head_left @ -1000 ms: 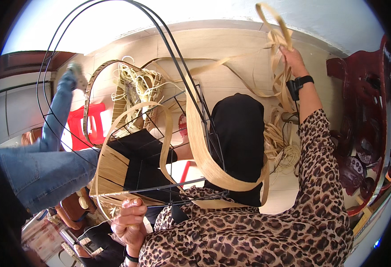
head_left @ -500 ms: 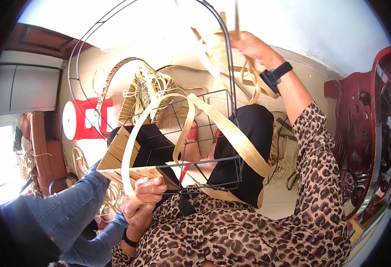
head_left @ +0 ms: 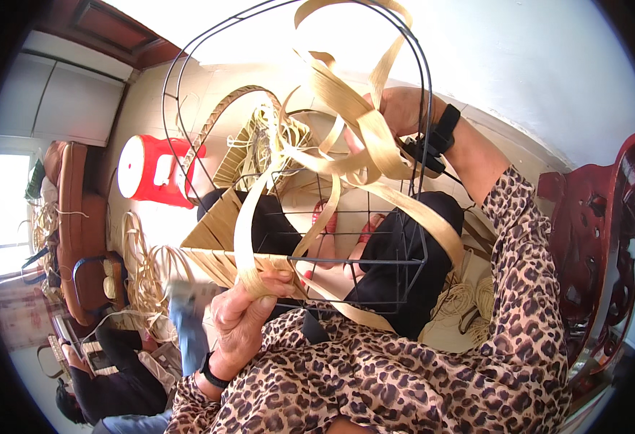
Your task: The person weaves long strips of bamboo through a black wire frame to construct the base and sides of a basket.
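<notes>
A black wire basket frame (head_left: 417,239) with a tall looped handle rests over my lap. Tan flat strip is wrapped closely over its left end, forming a woven panel (head_left: 220,220). At that panel's near edge, my left hand (head_left: 241,318) pinches a tan strip (head_left: 244,231) against the wire. The strip arches up from there and passes through the frame. Beyond the frame's far side, my right hand (head_left: 397,112) is closed around loose folds of the same strip, which partly hide its fingers. Several loops hang about it.
A red stool (head_left: 155,171) stands at the far left beside a finished-looking handled basket (head_left: 234,155) filled with pale strips. Coils of cord (head_left: 469,304) lie on the floor at right. Carved dark-red furniture (head_left: 585,239) is farther right. Another person (head_left: 126,383) sits at lower left.
My right hand has come down and nearer, and the strip's loops have swung up and across the frame. My left hand keeps its pinch. The jeans-clad leg at left has moved mostly away.
</notes>
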The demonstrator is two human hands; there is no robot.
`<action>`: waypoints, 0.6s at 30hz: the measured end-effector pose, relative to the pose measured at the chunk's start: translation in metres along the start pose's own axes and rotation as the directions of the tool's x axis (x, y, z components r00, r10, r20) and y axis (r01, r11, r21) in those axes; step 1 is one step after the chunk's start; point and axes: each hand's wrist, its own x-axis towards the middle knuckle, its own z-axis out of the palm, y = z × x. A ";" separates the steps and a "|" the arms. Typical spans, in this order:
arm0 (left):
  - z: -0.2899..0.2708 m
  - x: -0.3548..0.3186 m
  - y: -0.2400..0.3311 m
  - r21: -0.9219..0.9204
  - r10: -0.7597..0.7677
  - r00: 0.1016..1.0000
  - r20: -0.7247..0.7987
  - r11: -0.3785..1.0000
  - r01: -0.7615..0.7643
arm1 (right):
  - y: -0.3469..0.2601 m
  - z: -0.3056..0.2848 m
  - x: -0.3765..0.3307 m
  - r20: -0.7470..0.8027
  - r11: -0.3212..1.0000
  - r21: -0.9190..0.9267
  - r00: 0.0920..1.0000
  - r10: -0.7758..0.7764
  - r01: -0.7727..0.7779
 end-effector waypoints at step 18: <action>0.010 0.008 0.000 0.129 0.162 0.967 -0.197 0.982 -0.139 | -0.045 0.040 -0.003 0.485 0.956 -0.275 0.843 0.233 -0.106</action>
